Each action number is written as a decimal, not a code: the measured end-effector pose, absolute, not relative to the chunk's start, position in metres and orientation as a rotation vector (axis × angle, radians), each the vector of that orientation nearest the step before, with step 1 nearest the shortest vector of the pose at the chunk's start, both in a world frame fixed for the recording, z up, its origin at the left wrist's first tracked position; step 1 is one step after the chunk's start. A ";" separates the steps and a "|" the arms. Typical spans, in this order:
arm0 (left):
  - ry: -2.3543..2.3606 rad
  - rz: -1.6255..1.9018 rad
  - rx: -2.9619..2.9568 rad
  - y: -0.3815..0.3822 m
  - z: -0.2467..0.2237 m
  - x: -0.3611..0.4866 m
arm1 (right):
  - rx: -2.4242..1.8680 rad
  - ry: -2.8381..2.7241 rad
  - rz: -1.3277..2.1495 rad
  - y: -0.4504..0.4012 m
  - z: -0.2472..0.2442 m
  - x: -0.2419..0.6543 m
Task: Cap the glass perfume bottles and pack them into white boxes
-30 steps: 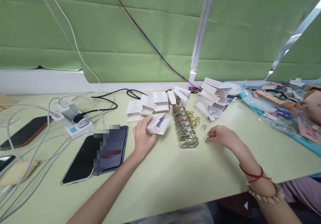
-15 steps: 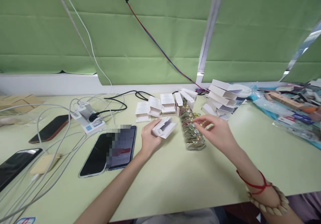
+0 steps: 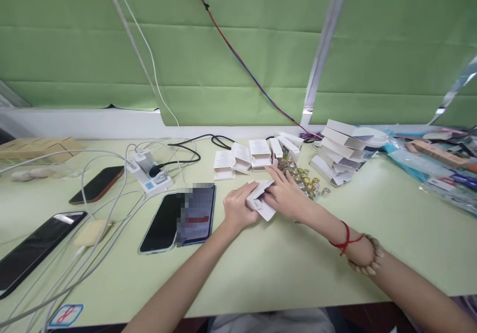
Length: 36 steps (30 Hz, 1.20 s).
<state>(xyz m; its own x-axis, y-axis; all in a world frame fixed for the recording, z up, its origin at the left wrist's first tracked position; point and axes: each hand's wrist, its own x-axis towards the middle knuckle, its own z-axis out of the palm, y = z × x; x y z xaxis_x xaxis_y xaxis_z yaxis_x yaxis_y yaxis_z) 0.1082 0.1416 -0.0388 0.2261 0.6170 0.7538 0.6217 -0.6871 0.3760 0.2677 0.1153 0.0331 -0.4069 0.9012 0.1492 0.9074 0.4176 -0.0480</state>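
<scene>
A white box point(image 3: 255, 204) is gripped by the left hand point(image 3: 238, 207). The right hand point(image 3: 287, 195) is positioned at the box's mouth; whether anything is pinched cannot be told. Gold and silver pieces point(image 3: 306, 180) are seen beyond the right hand, lined-up cartons point(image 3: 260, 153) beyond the left.

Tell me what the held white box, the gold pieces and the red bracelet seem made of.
White box: probably thin card with a matt finish, judging by its straight, crisp folds.
Gold pieces: shiny, perhaps metal or metal-coated plastic; the glints leave it open.
Red bracelet: likely thread or cord, dull-looking, since it runs thin and crosses over itself.
</scene>
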 end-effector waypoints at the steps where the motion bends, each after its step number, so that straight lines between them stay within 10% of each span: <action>1: -1.232 -1.495 -2.446 0.141 -0.040 0.108 | -1.602 -2.525 -0.097 0.114 0.031 0.269; 36: -1.171 -1.327 -2.478 0.149 -0.038 0.106 | -1.963 -1.628 0.399 0.069 -0.016 0.407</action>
